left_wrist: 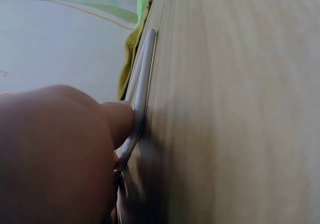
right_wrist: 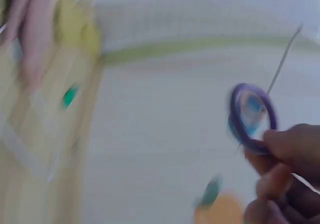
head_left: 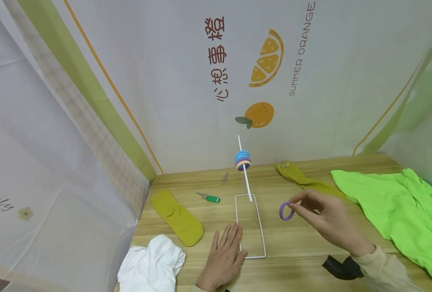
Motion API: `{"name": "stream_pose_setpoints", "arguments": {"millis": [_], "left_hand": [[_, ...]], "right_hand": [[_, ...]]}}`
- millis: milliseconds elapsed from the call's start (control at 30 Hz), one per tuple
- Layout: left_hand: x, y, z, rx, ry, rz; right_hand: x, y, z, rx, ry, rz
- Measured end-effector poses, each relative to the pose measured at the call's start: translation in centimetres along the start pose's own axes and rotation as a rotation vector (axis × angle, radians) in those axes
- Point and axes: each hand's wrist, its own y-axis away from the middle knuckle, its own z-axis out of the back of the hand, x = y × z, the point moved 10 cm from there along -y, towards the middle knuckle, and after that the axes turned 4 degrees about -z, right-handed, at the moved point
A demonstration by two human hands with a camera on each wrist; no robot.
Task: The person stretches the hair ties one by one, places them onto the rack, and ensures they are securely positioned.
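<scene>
My right hand (head_left: pixel 325 219) pinches a purple ring (head_left: pixel 281 211) between thumb and fingertips, to the right of a white wire stand (head_left: pixel 260 227). The stand has a rectangular base lying on the table and a long slanting white rod (head_left: pixel 248 184). Several rings (head_left: pixel 242 154) hang around the rod: blue ones, purple and peach. My left hand (head_left: pixel 224 259) lies flat, fingers straight, touching the left side of the base. In the right wrist view the held purple ring (right_wrist: pixel 236 116) overlaps the ringed rod behind it, with everything somewhat blurred.
Left on the wooden table are a mustard cloth piece (head_left: pixel 179 219), a white cloth (head_left: pixel 153 263) and a key with green tag (head_left: pixel 213 199). Another key (head_left: pixel 224 177) lies farther back. To the right are a second mustard cloth (head_left: pixel 299 176) and a bright green cloth (head_left: pixel 391 207).
</scene>
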Motion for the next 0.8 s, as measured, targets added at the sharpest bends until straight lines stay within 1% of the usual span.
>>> {"name": "stream_pose_setpoints", "arguments": {"millis": [100, 167, 233, 300, 433, 667, 800], "left_hand": [[0.0, 0.0, 0.1, -0.012, -0.009, -0.001], [0.0, 0.0, 0.1, -0.015, -0.013, 0.000], [0.1, 0.0, 0.1, -0.012, -0.012, 0.002], [0.1, 0.1, 0.0, -0.006, -0.009, 0.005], [0.1, 0.2, -0.2, -0.001, -0.008, 0.006], [0.0, 0.1, -0.2, 0.004, -0.019, 0.006], [0.0, 0.1, -0.1, -0.002, -0.038, 0.000]], "right_hand": [[3.4, -1.6, -0.7, -0.019, -0.183, 0.114], [4.8, -2.4, -1.2, -0.021, -0.270, 0.149], [5.7, -3.0, -1.6, -0.026, -0.311, 0.165], [6.1, -3.4, -2.1, -0.029, -0.325, 0.162], [6.1, -3.8, -2.7, -0.049, -0.320, 0.145], [6.7, -3.8, -2.4, -0.099, -0.349, 0.198], [6.6, -4.0, -2.6, -0.091, -0.331, 0.175]]}}
